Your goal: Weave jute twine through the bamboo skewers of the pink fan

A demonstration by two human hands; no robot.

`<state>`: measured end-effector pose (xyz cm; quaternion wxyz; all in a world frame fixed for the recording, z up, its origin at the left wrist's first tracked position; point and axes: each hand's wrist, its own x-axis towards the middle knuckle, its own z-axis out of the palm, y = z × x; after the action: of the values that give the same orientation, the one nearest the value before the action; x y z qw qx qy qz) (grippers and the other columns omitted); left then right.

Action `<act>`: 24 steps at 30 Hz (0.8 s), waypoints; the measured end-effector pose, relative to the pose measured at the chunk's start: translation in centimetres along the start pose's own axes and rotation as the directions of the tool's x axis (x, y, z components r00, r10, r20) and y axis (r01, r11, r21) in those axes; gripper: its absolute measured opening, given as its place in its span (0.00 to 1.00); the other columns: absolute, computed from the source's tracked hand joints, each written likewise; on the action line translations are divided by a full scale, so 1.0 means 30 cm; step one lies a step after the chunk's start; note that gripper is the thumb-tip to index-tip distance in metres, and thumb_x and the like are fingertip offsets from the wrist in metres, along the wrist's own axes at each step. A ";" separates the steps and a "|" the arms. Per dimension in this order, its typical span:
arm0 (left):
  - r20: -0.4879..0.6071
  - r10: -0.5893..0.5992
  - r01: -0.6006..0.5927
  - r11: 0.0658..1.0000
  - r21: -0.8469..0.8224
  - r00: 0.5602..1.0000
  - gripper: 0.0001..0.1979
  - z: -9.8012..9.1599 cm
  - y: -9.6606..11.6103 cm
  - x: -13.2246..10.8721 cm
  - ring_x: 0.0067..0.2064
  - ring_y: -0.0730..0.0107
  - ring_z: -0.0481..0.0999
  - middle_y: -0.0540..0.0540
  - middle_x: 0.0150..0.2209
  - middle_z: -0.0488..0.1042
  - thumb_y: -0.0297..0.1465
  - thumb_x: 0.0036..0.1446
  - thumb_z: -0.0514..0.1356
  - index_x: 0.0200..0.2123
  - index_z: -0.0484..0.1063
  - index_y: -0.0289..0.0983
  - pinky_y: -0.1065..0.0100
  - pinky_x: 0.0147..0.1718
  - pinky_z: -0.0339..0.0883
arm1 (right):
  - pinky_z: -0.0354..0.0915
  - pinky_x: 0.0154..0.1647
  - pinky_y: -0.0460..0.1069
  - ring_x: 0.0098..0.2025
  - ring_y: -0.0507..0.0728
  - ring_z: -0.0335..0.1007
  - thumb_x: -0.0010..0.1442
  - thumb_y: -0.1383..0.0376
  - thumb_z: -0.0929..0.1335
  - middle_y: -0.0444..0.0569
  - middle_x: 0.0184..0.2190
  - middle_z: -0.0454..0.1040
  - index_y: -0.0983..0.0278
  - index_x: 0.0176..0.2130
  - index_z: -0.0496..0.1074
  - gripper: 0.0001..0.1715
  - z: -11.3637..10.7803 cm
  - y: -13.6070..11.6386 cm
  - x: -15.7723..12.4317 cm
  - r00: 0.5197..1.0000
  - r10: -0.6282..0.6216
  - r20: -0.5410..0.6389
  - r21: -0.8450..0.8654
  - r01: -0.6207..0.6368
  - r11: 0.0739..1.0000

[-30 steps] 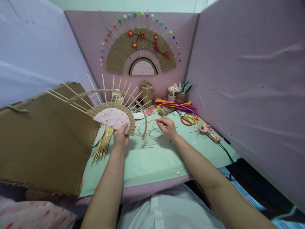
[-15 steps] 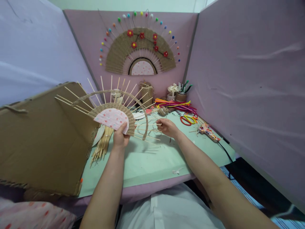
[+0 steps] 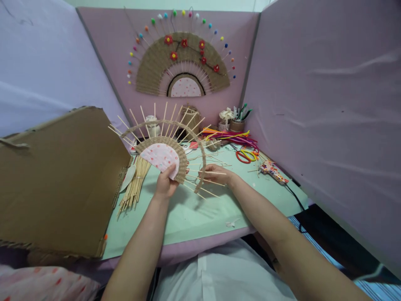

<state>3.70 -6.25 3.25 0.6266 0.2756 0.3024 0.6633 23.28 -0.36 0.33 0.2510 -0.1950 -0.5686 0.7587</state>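
Observation:
My left hand (image 3: pixel 166 182) is closed on a half-made fan (image 3: pixel 183 165), thumb over its pink-dotted half-round panel (image 3: pixel 161 156). Thin wooden sticks spread out from the fan's woven inner part. A separate curved band of woven twine (image 3: pixel 203 156) crosses the sticks farther out. At the fan's right side, my right hand (image 3: pixel 214 172) reaches behind the sticks, beside the lower end of that band. Its fingers are pinched together, seemingly on a thin strand of twine; sticks partly hide the fingertips.
A finished fan (image 3: pixel 150 69) hangs on the back panel. Brown cardboard (image 3: pixel 62 184) leans at left beside a bundle of sticks (image 3: pixel 136 186). Scissors (image 3: pixel 244 156), pipe cleaners (image 3: pixel 232 136), a ball of twine (image 3: pixel 213 145) and a corded glue gun (image 3: pixel 273 170) lie right. Jars stand behind.
The fan and my left hand have shifted right and slightly down. My right hand has moved in behind the fan's right-hand sticks, near the woven band.

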 end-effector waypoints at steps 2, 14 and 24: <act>-0.035 0.020 -0.021 1.000 -0.019 0.999 0.13 -0.003 0.006 0.007 0.36 0.62 0.79 0.39 0.36 0.79 0.27 0.49 0.60 0.40 0.74 0.30 0.64 0.36 0.74 | 0.48 0.22 0.44 0.20 0.46 0.51 0.45 0.54 0.74 0.39 0.17 0.59 0.68 0.26 0.71 0.19 -0.002 -0.006 -0.001 1.000 -0.020 0.001 -0.018 0.020 1.000; -0.166 0.107 -0.111 0.994 -0.015 0.980 0.15 -0.014 0.013 0.036 0.33 0.64 0.79 0.42 0.34 0.79 0.23 0.44 0.63 0.39 0.73 0.30 0.64 0.32 0.75 | 0.50 0.22 0.44 0.21 0.46 0.55 0.44 0.54 0.74 0.41 0.20 0.64 0.68 0.27 0.72 0.20 -0.013 -0.012 0.004 0.995 -0.054 -0.084 -0.106 0.045 0.993; -0.137 0.219 -0.211 0.975 0.074 0.966 0.16 0.039 0.076 0.137 0.34 0.64 0.78 0.44 0.32 0.78 0.23 0.42 0.65 0.38 0.73 0.32 0.62 0.38 0.74 | 0.46 0.20 0.43 0.23 0.46 0.53 0.48 0.56 0.72 0.41 0.21 0.63 0.68 0.33 0.76 0.19 -0.056 -0.024 0.018 0.969 -0.088 -0.232 -0.058 0.077 0.995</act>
<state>2.80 -2.16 5.66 0.5189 0.2765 0.3346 0.7364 23.94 1.40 0.56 0.3429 -0.2654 -0.5609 0.7052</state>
